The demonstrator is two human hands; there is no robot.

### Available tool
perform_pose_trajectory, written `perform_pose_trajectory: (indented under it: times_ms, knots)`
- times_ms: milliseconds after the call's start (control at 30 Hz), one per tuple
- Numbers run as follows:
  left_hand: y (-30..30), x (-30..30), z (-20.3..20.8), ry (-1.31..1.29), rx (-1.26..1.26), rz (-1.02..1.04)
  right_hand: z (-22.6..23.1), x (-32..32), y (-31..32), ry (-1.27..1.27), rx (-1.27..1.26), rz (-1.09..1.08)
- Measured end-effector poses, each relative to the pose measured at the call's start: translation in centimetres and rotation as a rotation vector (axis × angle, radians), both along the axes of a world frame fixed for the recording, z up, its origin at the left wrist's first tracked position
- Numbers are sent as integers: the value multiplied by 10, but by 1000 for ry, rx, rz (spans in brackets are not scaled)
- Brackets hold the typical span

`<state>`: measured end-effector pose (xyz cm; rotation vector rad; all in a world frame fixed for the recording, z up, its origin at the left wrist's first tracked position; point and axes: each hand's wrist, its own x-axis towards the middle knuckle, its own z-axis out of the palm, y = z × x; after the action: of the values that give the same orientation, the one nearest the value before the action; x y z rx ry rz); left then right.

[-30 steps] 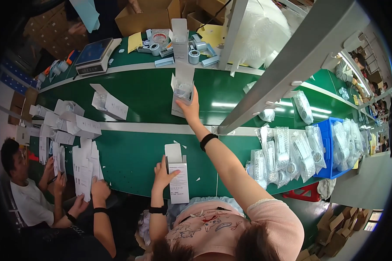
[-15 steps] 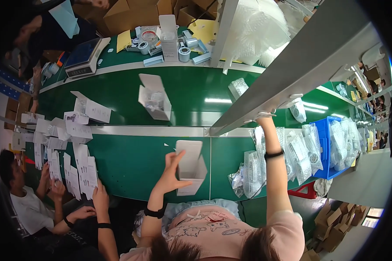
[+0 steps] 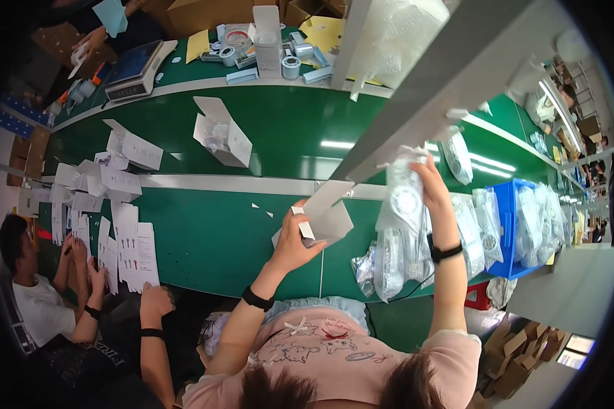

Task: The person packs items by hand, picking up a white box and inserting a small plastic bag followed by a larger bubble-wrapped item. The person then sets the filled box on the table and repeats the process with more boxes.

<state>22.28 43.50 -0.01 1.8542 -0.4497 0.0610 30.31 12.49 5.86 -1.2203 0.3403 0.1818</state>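
My left hand [image 3: 295,244] is closed on an open white carton [image 3: 332,225] with raised flaps, its thumb and fingers gripping the near left side. The carton tilts over the green table in front of me. In my right hand [image 3: 431,183] hangs a clear bubble-wrap bag [image 3: 404,201] with a round, pale item showing through it, pinched near its top. Below the bag, more bubble-wrapped packages [image 3: 390,262] stand in a row at the table's right side.
A blue crate [image 3: 513,232] full of wrapped packages stands at the right. A grey metal post [image 3: 416,102] slants across the table. Another open carton [image 3: 223,133] stands on the far belt. Co-workers' hands [image 3: 158,300] and several printed cartons [image 3: 135,249] are at the left.
My right hand has come back from beyond the post with a bubble-wrap bag in it. My left hand has tilted the carton and shifted it right. The far carton has moved slightly left.
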Motion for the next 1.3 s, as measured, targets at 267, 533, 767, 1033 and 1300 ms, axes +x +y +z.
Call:
perform_pose_trajectory:
  times_ms: [267, 533, 767, 1033, 1300]
  knots:
    - [-17, -15, -9, -174, 48, 25, 22, -81, 139, -364, 43, -809]
    - [-16, -8, -2, -382, -80, 123, 27, -119, 146, -877, -1265, 33]
    - [8, -16, -31, -251, -180, 108, -76, -155, 61, -594, -1703, 852]
    - [26, -29, -18, -168, -91, 125, -91, -135, 50, -598, -1635, 1364]
    - [18, -30, 46, -34, 237, 206, -56, -131, 62, -258, -641, 453]
